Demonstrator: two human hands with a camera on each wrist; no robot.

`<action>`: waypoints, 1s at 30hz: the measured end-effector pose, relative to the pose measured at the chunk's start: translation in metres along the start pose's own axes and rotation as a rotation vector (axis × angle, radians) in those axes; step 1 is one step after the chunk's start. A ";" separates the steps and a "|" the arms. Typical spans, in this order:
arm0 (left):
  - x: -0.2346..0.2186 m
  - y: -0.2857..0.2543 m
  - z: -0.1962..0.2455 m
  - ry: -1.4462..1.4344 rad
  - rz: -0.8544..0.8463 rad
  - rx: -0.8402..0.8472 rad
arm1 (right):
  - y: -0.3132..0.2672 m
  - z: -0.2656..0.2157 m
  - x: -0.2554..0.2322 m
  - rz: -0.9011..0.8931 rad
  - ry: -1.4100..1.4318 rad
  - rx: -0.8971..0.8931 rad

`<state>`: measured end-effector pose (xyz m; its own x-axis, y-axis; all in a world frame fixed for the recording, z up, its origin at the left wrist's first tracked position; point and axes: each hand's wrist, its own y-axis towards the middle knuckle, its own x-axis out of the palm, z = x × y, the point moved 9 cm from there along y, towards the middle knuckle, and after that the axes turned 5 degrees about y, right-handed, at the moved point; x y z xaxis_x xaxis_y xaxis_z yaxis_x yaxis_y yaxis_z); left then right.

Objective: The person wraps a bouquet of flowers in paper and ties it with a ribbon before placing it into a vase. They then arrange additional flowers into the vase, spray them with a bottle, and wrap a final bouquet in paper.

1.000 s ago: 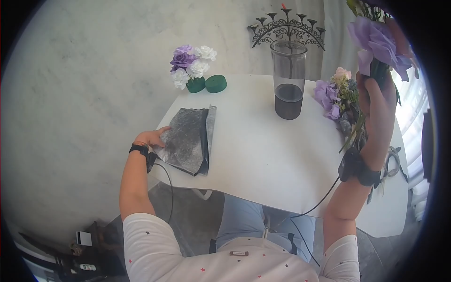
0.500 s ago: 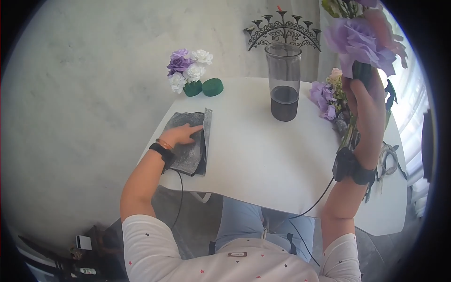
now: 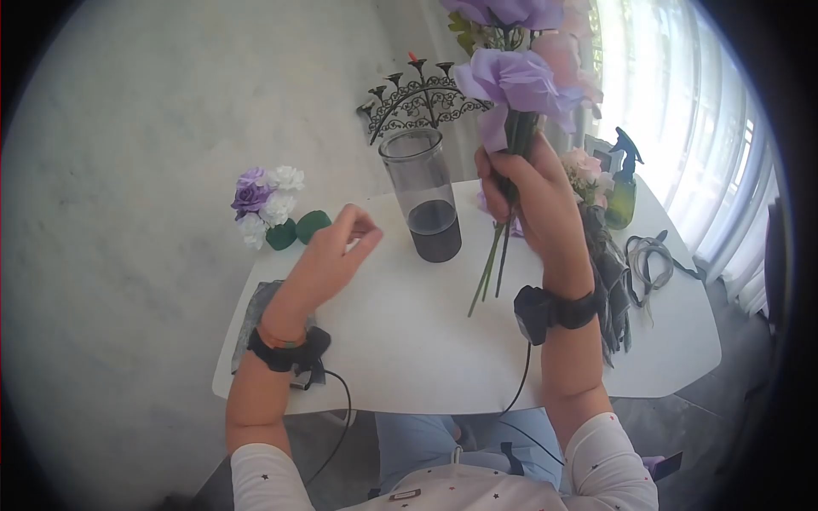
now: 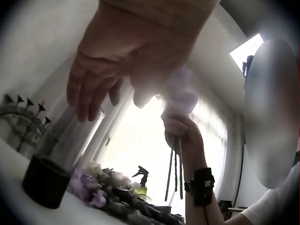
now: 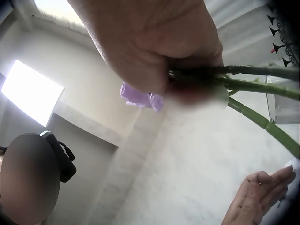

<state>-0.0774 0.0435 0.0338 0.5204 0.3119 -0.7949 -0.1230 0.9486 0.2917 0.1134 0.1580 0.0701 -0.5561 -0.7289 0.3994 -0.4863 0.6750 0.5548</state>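
Observation:
My right hand grips the green stems of a bouquet of artificial flowers with its fingers wrapped round them. Large lilac blooms and a pink one stand above the fist; the stem ends hang below it. In the right wrist view three stems come out of the fist. My left hand is raised over the table with loosely bent fingers and holds nothing. Left of a tall clear vase with dark liquid in its lower part, it lies nearest to that vase. Below its forearm lies folded grey wrapping.
White and purple flowers stand in green foam beside a second foam block at the back left. More flowers, a green spray bottle and coiled ribbon lie right. A black candelabra stands behind the vase.
My left hand has lifted off the grey wrapping and moved right, towards the vase. My right hand has brought the bouquet inward to the left. The head view has turned right.

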 end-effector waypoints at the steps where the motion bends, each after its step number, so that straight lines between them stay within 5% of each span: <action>1: 0.013 0.007 0.014 -0.156 -0.010 0.067 | 0.000 0.002 0.004 -0.016 0.015 0.006; 5: 0.092 0.032 0.056 -0.771 -0.229 0.225 | -0.002 0.003 0.011 -0.059 0.009 -0.030; 9: 0.121 0.034 0.096 -0.956 -0.415 0.153 | -0.005 -0.005 -0.001 -0.004 -0.109 -0.004; 13: 0.123 0.047 0.086 -1.101 -0.238 0.048 | 0.002 -0.014 -0.017 0.049 -0.096 -0.155; 15: 0.106 0.050 0.072 -0.932 0.055 0.042 | 0.003 -0.017 -0.024 0.069 -0.091 -0.191; 17: 0.109 0.052 0.063 -0.955 0.113 0.062 | 0.003 -0.024 -0.023 0.052 -0.290 -0.253; 22: 0.086 0.048 0.052 -0.694 0.443 0.210 | 0.001 -0.018 -0.023 0.142 -0.444 -0.092; 26: 0.082 0.047 0.045 -0.762 0.468 0.118 | 0.002 -0.012 -0.026 0.174 -0.329 -0.044; 30: 0.042 0.046 0.027 -0.742 0.645 0.212 | 0.002 -0.016 -0.028 0.150 -0.258 -0.140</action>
<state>-0.0380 0.0985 0.0279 0.8113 0.5816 0.0594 -0.4516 0.5589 0.6954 0.1391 0.1779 0.0721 -0.7756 -0.5573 0.2966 -0.2984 0.7376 0.6057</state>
